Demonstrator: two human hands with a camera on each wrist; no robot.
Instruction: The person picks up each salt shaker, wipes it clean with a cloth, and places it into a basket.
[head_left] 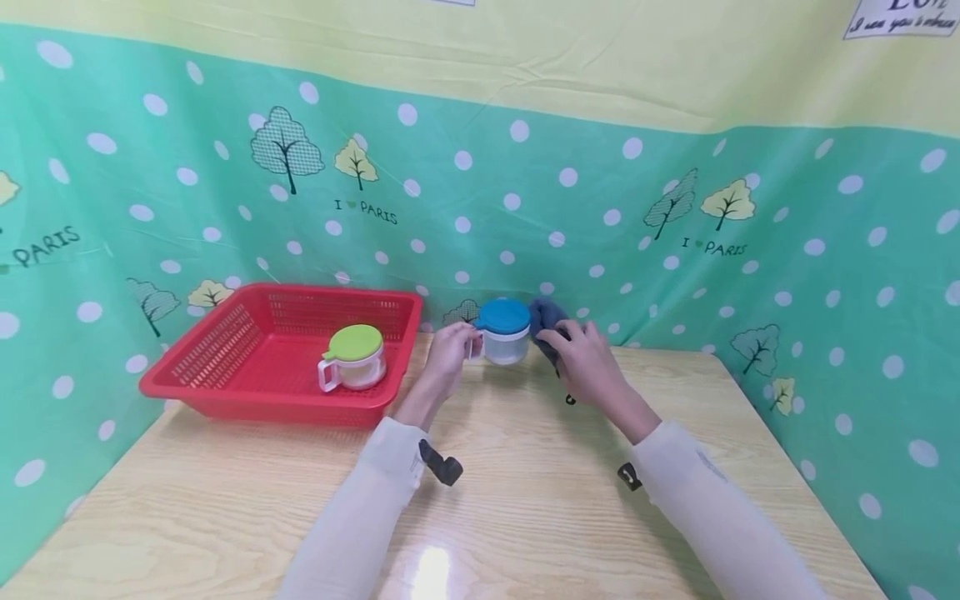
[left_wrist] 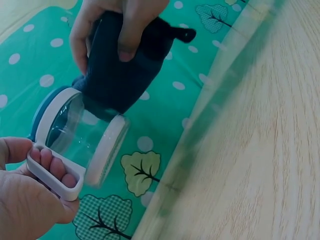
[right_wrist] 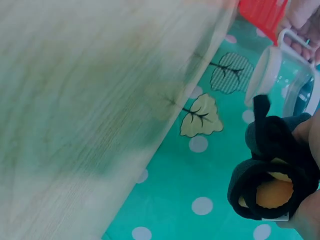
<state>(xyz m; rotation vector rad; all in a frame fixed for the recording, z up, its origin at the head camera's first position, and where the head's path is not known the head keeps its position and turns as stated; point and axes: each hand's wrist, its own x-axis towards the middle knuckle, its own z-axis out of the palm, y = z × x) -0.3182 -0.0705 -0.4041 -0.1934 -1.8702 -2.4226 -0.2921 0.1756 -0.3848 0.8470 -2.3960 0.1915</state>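
My left hand (head_left: 452, 350) grips the white handle of a clear seasoning jar (head_left: 506, 348) with a blue lid, fingers curled through the loop. The jar is held near the back edge of the table, its lid upward in the head view. At its right side, my right hand (head_left: 588, 362) holds a bunched dark blue cloth (head_left: 546, 321), thumb on its near face in the left wrist view. The right wrist view shows the cloth (right_wrist: 262, 185) rolled into openings with something orange-yellow inside, and a short dark loop sticking out. It sits right at the jar's wall.
A red plastic basket (head_left: 247, 402) stands at the back left of the wooden table (head_left: 540, 508). Inside it is a similar jar (head_left: 356, 354) with a green lid. Behind the table hangs a green dotted curtain (head_left: 420, 225).
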